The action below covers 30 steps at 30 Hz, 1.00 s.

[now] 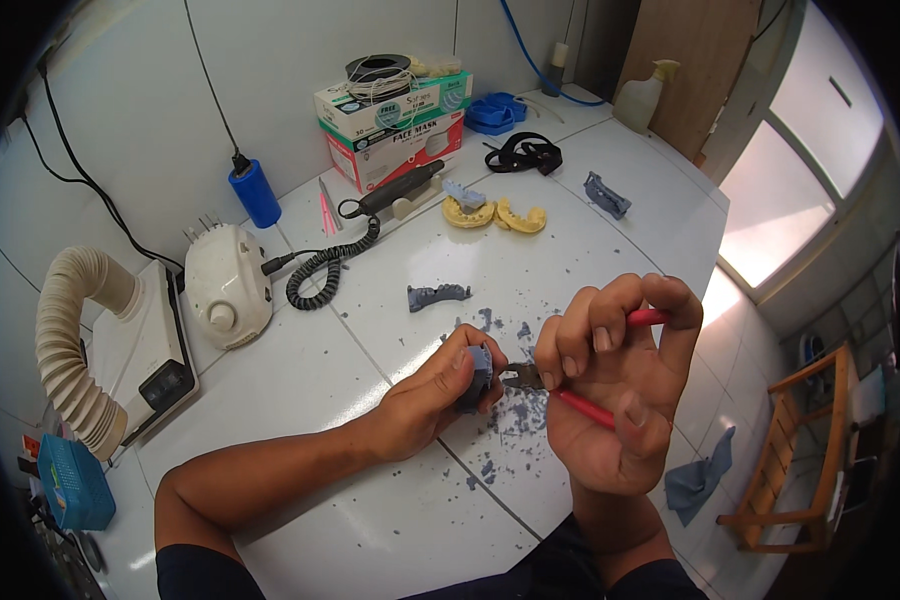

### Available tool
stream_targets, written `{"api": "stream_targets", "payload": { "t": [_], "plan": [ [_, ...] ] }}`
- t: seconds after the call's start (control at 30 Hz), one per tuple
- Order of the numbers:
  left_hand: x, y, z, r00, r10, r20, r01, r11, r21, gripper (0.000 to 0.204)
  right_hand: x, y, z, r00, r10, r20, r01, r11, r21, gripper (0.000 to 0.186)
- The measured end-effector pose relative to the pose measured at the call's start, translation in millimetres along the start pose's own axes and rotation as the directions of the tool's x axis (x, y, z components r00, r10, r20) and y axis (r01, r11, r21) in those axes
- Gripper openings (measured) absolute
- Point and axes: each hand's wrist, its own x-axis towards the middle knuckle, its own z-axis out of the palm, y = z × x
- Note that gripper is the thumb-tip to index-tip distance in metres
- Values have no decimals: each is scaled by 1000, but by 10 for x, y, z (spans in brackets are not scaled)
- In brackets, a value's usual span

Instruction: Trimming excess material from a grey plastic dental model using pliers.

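My left hand (432, 395) is closed round a blue-grey dental mould piece (476, 378), held just above the tiled bench. In my right hand (620, 385) is a pair of red-handled nippers (585, 407), its handles spread apart inside my fingers. The dark jaws (521, 376) are right beside the edge of the mould piece; whether they touch it I cannot tell. Blue-grey crumbs (525, 415) lie scattered beneath both hands. Behind my left hand sits another grey mould piece (438, 296) with a scalloped edge.
Yellow dental casts (520, 216) and a third grey mould piece (607, 195) lie farther back. A handpiece (402, 187) with a coiled cord joins a white control box (227, 285). Mask boxes (395, 145) stand by the wall. At left is a ribbed hose (65, 330); a wooden rack (790, 470) stands right.
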Motion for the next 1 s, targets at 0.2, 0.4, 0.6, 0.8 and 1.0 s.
{"api": "stream_targets", "payload": {
  "t": [0.2,0.4,0.6,0.8,1.0],
  "plan": [
    [14,-13,32,1000,-1,-17,1,1000,-5,48,-13,87,-63,989,-48,136,58,996,-71,77],
    [6,7,58,999,-35,-37,38,995,93,52,-27,96,30,996,-29,88,44,985,-169,79],
    [-6,-19,28,998,-60,-34,64,986,153,53,-25,114,31,997,7,83,7,984,-176,89],
    [23,-54,21,996,-93,-4,92,994,-57,50,-1,90,52,994,95,55,-80,972,-221,100],
    [44,-71,5,995,-74,64,83,984,-157,49,43,74,96,986,163,-23,-164,965,-207,106]
  ]
}}
